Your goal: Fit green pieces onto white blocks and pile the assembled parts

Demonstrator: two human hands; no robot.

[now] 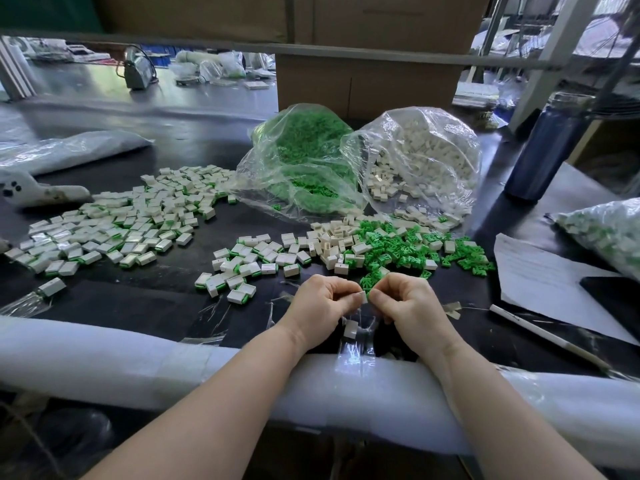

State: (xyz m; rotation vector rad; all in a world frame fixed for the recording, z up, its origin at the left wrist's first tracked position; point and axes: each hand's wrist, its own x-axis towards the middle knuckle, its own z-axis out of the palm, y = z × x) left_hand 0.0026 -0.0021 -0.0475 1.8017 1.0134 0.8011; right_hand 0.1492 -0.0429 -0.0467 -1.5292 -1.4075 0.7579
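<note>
At lower centre, left hand (320,303) pinches a white block (363,296); right hand (405,301) fingers pinch a green piece (370,293) against it for fitting.

— What's the worker wearing, from where you stand?

— Nothing below the elbow: 2 bare forearms, no sleeves in sight.

— Gloves? A watch?

— Neither. The left hand (320,304) and right hand (403,301) are uncovered, nails short and unpainted, wrists free of bands or rings.
</note>
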